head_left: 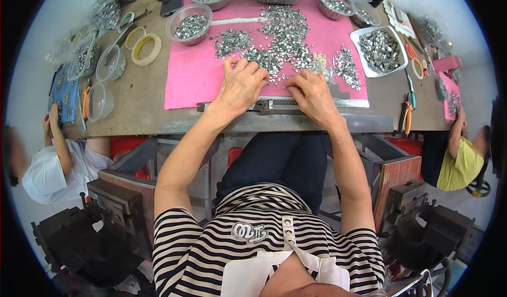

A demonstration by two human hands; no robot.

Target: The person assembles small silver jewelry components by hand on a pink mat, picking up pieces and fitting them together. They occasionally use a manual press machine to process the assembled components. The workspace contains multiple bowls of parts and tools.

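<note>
Small shiny metal pieces [285, 30] lie in a loose heap on the pink ribbed mat [186, 78] in front of me. My left hand [242, 86] is closed at the heap's near left side, fingers curled and thumb tucked toward the index finger. Across a narrow gap, my right hand [313, 95] is closed too, its thumb and index finger brought together. Whatever either hand pinches is too small or hidden to make out. Just below my fingertips, a long narrow metal fixture [280, 105] with a row of small slots runs along the mat's front edge.
Clear plastic bowls [189, 26] and a white square dish [379, 51] of metal pieces surround the mat. Tape rolls [146, 50] lie left; orange-handled pliers [405, 115] lie right. A person in white [53, 165] and one in yellow [460, 162] sit at either side.
</note>
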